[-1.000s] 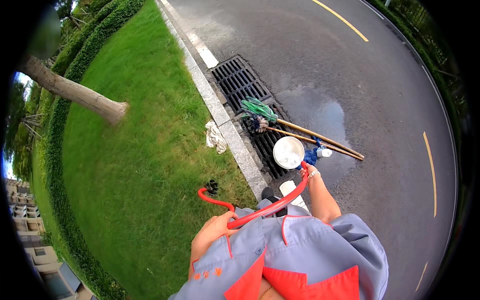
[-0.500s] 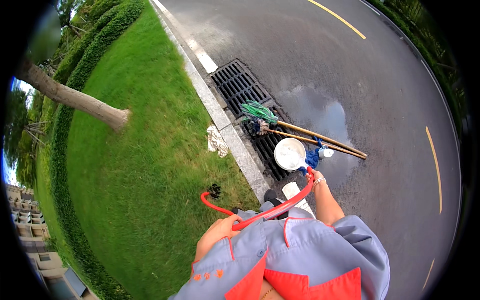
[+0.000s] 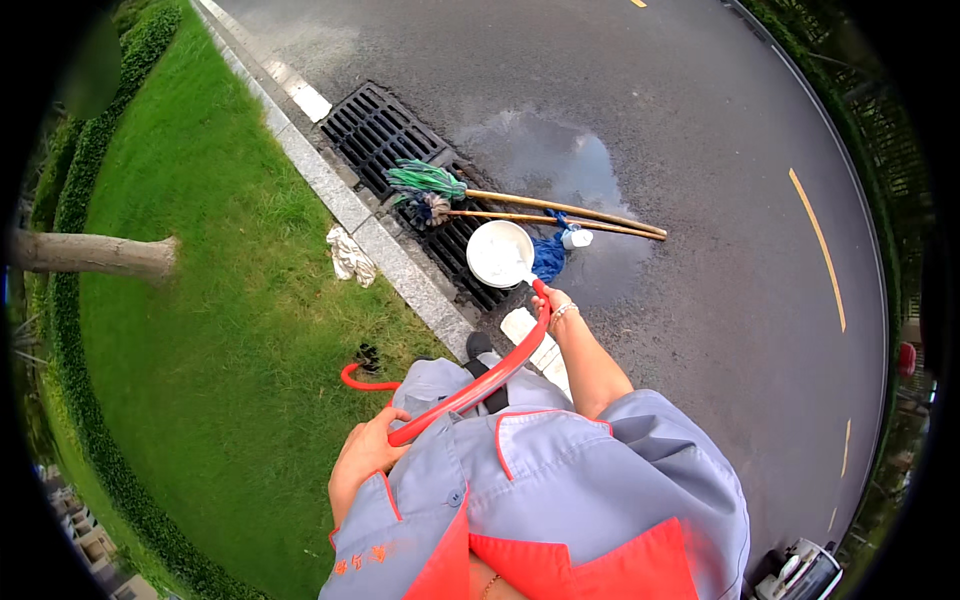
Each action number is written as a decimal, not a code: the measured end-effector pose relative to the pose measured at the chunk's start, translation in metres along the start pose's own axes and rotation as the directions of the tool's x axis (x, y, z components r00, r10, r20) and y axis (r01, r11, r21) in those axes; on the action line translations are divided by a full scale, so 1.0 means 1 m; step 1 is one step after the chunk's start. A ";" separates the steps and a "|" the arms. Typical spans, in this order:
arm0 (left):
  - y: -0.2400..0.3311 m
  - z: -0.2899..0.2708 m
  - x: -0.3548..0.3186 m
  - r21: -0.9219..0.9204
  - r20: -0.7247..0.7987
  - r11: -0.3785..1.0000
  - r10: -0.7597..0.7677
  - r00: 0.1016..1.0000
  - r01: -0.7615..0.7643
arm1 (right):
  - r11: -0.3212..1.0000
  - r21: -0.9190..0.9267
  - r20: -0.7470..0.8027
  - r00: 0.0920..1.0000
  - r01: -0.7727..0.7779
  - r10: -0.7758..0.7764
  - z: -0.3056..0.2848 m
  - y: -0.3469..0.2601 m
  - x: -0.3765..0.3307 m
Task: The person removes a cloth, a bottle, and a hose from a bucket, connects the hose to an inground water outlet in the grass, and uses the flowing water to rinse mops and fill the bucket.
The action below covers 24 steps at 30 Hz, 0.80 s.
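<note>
A red hose (image 3: 485, 383) crosses in front of me, bending down to the grass on the left. My right hand (image 3: 553, 300) is closed around its far end, beside a white bucket (image 3: 471, 245). A whitish stream runs from the hose end into the bucket, which holds white, frothy-looking liquid. Lower down the hose, my left hand (image 3: 367, 455) grips it near my jacket. Just beyond the bucket lie a green-headed mop (image 3: 425, 178) and a grey-headed mop (image 3: 434, 211), wooden handles pointing right. By the bucket's right side are a blue cloth (image 3: 548, 258) and a small white container (image 3: 577, 238).
Black drain grates (image 3: 372, 125) run along the stone curb (image 3: 335, 190), under the mop heads. A crumpled whitish rag (image 3: 349, 257) lies on the grass (image 3: 200, 360). A puddle (image 3: 560, 160) wets the road. A tree trunk (image 3: 110, 256) and a hedge stand at left.
The view has shifted, so the bucket, mops and grates sit further left and higher in the picture. Both hands keep hold of the hose, and its end stays at the bucket.
</note>
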<state>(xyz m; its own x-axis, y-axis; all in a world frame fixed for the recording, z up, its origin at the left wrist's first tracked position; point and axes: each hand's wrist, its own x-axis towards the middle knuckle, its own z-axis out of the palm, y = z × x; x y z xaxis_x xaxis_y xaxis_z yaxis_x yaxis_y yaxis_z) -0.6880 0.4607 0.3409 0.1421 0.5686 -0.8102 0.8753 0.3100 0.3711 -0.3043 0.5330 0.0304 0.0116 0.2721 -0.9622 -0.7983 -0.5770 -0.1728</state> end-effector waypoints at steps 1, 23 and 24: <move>0.009 -0.003 0.001 -0.004 0.019 1.000 -0.011 1.000 0.011 | 1.000 -0.003 -0.021 0.999 0.028 -0.028 -0.003 -0.002 -0.003; -0.009 -0.037 0.058 -0.063 0.149 0.966 0.257 0.955 -0.250 | 0.981 -0.122 0.024 0.988 -0.150 0.154 -0.057 -0.036 -0.072; -0.007 -0.044 0.057 -0.102 0.184 0.974 0.216 0.959 -0.200 | 0.979 -0.114 0.009 0.986 -0.167 0.169 -0.056 -0.035 -0.066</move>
<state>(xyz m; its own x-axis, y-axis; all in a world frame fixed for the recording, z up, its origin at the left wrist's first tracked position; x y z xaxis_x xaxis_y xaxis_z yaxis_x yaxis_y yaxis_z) -0.7061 0.5243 0.3122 0.4105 0.4719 -0.7803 0.7775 0.2659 0.5699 -0.2437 0.4925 0.0880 -0.1290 0.1776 -0.9756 -0.7152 -0.6982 -0.0325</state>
